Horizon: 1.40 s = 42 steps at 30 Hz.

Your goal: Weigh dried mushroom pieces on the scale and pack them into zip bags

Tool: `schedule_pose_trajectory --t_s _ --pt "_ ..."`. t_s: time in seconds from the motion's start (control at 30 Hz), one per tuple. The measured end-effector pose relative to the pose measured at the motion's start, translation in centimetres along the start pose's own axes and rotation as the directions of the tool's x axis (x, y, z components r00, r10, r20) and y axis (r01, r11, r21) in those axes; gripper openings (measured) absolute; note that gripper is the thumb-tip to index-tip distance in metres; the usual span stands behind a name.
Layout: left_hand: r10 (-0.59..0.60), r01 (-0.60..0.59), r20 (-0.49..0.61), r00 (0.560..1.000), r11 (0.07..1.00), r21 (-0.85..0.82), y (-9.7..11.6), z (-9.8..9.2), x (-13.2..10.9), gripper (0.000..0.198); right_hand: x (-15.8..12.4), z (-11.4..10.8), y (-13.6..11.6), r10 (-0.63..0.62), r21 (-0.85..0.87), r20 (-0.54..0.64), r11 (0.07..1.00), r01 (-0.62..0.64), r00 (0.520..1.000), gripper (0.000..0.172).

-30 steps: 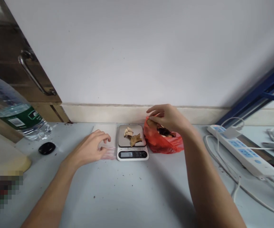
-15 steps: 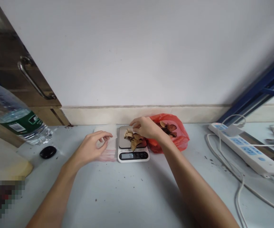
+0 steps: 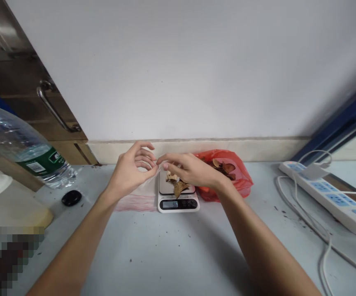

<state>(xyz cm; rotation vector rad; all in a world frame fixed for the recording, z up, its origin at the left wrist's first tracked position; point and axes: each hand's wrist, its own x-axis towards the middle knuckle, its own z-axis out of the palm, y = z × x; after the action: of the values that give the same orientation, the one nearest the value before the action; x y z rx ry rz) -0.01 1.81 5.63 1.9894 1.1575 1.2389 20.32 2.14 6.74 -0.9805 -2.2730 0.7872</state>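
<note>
A thin clear plastic bag [image 3: 151, 179] is lifted from the stack of clear bags with pink strips [image 3: 136, 202], left of the scale. My left hand [image 3: 133, 166] has its thumb on the bag's upper edge, with the other fingers curved above. From the right, my right hand [image 3: 185, 166] grips the same edge with its fingertips, over the scale's plate. On the white digital scale [image 3: 178, 209] lie brown dried slices [image 3: 180, 188], partly hidden by my right hand. Its display appears to read 96, any decimal point unclear.
An open red plastic bag [image 3: 242, 181] with more dried slices [image 3: 222, 166] stands right of the scale. Farther right lies a power strip [image 3: 329, 197] with loose white cables. At left are a large water bottle [image 3: 38, 156], a black oval object [image 3: 71, 198] and a whitish container [image 3: 11, 205].
My right hand has moved left from above the slices to meet my left hand. My left hand has risen, and a clear bag is now held between them.
</note>
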Motion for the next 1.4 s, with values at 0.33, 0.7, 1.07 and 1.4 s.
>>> schedule_pose_trajectory --t_s 0.33,0.7,1.07,1.4 --pt "0.116 -0.129 0.114 0.987 0.984 0.121 1.7 -0.3 1.8 0.03 0.0 0.2 0.1 0.064 0.042 -0.166 0.997 -0.058 0.984 0.032" --pt "0.333 -0.341 0.077 0.94 0.906 0.249 1.7 -1.5 1.7 0.038 1.7 2.6 -0.1 0.153 0.18 -0.478 0.981 -0.074 0.865 0.009" --pt "0.039 -0.195 0.395 0.918 0.911 0.364 -0.1 -2.5 1.9 0.085 0.7 0.8 0.6 0.134 0.292 -0.316 0.956 -0.038 0.939 0.018" --pt "-0.215 -0.074 0.449 0.868 0.837 0.543 -3.2 -6.7 1.8 0.082 -1.2 -2.0 1.6 0.315 -0.303 -0.025 0.902 -0.307 0.949 0.02"
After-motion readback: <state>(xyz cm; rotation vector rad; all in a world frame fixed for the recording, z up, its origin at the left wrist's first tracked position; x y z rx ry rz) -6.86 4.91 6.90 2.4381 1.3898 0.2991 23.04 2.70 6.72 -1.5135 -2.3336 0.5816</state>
